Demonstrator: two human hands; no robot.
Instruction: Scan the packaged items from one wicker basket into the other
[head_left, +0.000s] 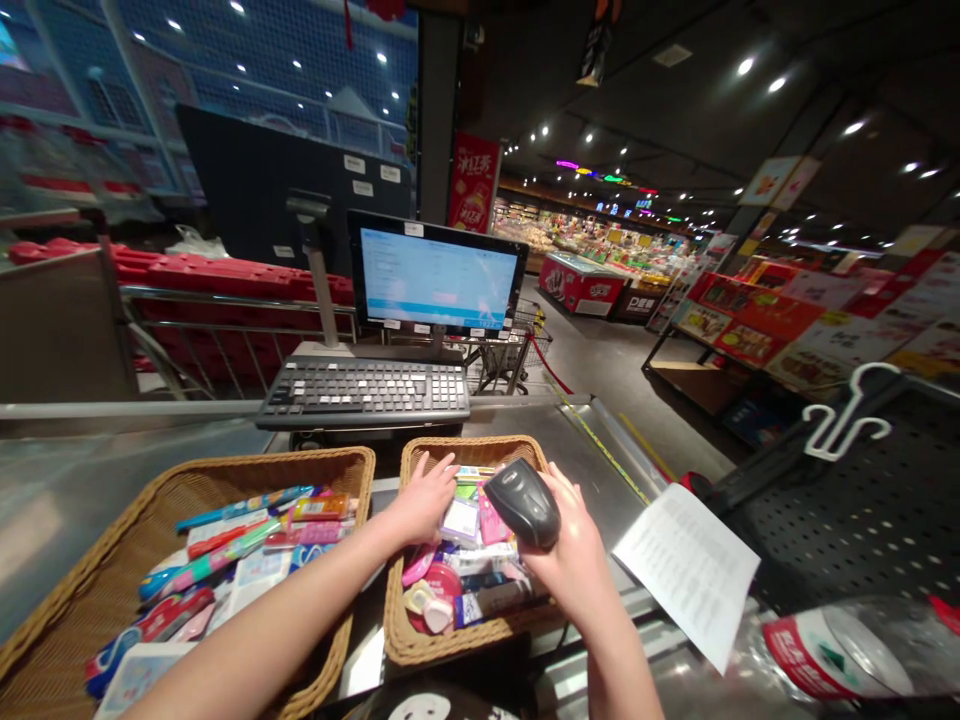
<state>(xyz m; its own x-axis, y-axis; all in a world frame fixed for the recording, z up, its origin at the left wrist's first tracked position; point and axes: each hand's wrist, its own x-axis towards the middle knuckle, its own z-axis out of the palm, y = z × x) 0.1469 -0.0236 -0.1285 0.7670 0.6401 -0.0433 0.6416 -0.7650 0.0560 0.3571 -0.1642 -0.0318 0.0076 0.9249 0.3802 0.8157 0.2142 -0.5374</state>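
Observation:
My right hand (574, 535) is wrapped round a black handheld barcode scanner (523, 502), held over the right side of a small wicker basket (442, 652). With its fingers spread, my left hand (426, 505) reaches over the left rim of that basket, beside a small white-labelled pack (460, 522); whether the fingertips touch it I cannot tell. Inside the basket lie pink packs, a round red item (444, 585) and several tubes. Under my left forearm stands a larger wicker basket (71, 610), holding pens, toothbrush-like packs and a red-and-blue tube (161, 622).
A black keyboard (367, 390) and a lit monitor (439, 280) stand behind the baskets. To the right are a printed paper sheet (688, 570), a clear bottle with a red label (832, 650) and a black perforated panel (870, 500) with a white hook (847, 415).

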